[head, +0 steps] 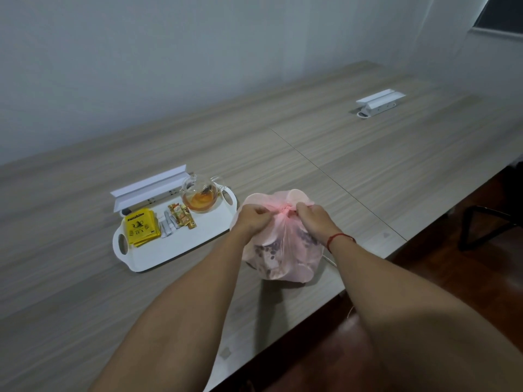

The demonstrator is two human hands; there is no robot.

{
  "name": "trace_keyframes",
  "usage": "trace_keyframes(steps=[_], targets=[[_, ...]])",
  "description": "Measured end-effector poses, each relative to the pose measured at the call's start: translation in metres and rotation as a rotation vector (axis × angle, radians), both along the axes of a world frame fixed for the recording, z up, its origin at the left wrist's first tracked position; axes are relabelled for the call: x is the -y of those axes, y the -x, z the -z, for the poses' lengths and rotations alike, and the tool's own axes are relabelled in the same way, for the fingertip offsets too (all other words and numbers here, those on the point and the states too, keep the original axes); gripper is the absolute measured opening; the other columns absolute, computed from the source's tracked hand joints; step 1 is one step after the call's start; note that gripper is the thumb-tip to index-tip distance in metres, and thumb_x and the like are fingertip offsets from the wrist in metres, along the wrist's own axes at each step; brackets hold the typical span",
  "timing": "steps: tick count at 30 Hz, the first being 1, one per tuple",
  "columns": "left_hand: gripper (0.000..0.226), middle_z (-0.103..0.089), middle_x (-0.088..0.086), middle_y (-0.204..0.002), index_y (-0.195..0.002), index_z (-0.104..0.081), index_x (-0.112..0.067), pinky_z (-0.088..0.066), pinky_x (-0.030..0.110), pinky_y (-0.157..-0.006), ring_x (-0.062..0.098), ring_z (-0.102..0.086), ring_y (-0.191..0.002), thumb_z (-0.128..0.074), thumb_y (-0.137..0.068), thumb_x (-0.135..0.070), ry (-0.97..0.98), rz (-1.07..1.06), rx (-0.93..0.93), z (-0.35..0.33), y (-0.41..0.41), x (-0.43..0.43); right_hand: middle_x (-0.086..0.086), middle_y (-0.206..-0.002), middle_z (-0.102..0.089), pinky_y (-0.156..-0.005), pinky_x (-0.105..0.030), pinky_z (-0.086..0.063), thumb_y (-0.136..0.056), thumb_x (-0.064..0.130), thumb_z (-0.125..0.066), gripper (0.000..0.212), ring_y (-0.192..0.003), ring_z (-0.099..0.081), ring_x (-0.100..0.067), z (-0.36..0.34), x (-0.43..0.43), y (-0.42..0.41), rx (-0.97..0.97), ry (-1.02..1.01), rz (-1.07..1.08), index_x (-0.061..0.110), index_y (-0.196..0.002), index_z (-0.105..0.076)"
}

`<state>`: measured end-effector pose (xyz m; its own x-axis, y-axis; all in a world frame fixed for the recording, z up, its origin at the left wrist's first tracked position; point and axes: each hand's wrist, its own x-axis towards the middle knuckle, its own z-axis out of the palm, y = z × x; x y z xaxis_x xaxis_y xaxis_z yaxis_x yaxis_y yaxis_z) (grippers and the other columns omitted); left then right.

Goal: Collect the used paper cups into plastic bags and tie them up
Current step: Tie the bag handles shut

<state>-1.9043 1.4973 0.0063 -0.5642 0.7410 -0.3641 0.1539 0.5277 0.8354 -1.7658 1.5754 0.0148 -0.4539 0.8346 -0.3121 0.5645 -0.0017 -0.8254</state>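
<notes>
Wood-grain table (368, 154), upright pink bag (285, 250), both hands pinching knot

Pink bag (283, 250) — white tray (181, 247)

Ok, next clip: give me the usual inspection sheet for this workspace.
Surface: wood-grain table, seam across it.
Job's things: pink plastic bag with cups inside, neck gathered into a knot.
Clutter: white tray beside the bag, holding glass teapot, yellow tea packets, sachets.
Hands: left hand and right hand pinch the bag's ends either side of the knot.
Cables: nothing seen.
Surroundings: two open socket boxes in the table; plain wall.
</notes>
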Motion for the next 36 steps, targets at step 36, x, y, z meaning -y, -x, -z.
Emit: trace_keyframes(steps=[36], targets=[[0.017, -0.074, 0.006, -0.101, -0.094, -0.077, -0.017, -0.053, 0.033, -0.082, 0.028, -0.066, -0.098, -0.062, -0.087, -0.021, -0.146, -0.411, -0.605, -0.117, 0.039, 0.079, -0.02, -0.122, -0.063, -0.096, -0.037, -0.046, -0.093, 0.013, -0.047, 0.03, -0.117, -0.056, -0.036, -0.134, 0.06, 0.062, 0.12, -0.652, -0.253, 0.009, -0.118, -0.064]])
